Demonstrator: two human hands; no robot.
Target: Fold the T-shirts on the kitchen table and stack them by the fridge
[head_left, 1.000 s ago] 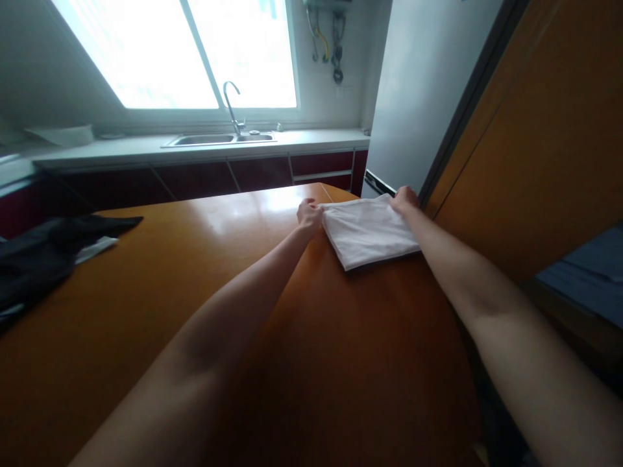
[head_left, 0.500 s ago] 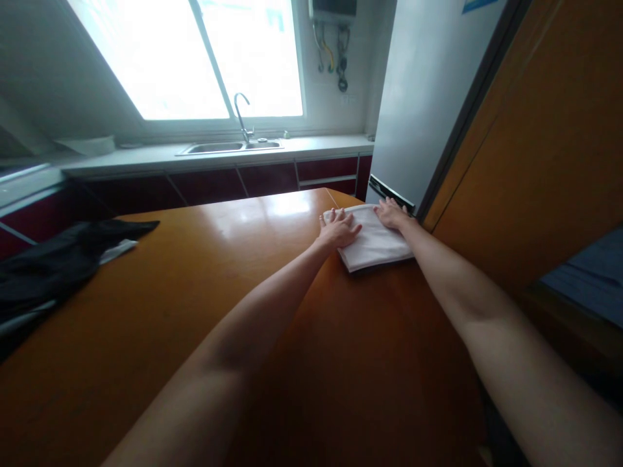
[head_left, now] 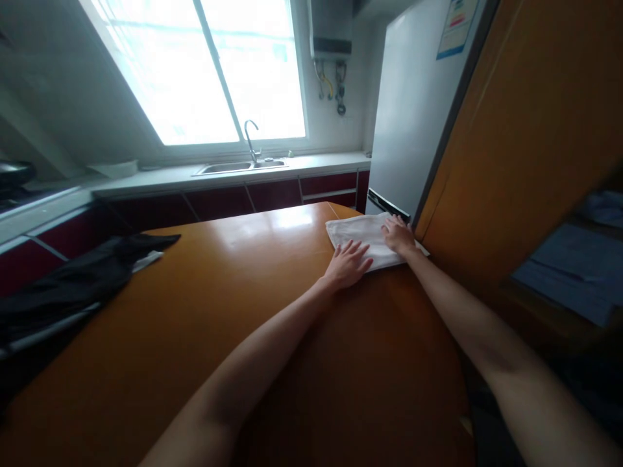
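Note:
A folded white cloth (head_left: 357, 228), perhaps a garment, lies flat at the far right end of the brown wooden table (head_left: 243, 279). My left hand (head_left: 347, 264) rests on its near left edge with the fingers spread and pointing away from me. Over the cloth's right side lies my right hand (head_left: 398, 236), palm down, fingers stretched out and a little apart. Neither hand grips the cloth. Parts of it are hidden under both hands.
Dark cloth (head_left: 73, 275) with a pale tag hangs over the table's left edge. A refrigerator (head_left: 409, 110) and a wooden panel (head_left: 525, 110) stand close on the right. Behind the table runs a counter with a sink (head_left: 224, 168) under a window.
My left hand has slid toward me, from the cloth's upper left to its near edge. The right hand stays on the right side. The camera view has tilted up slightly.

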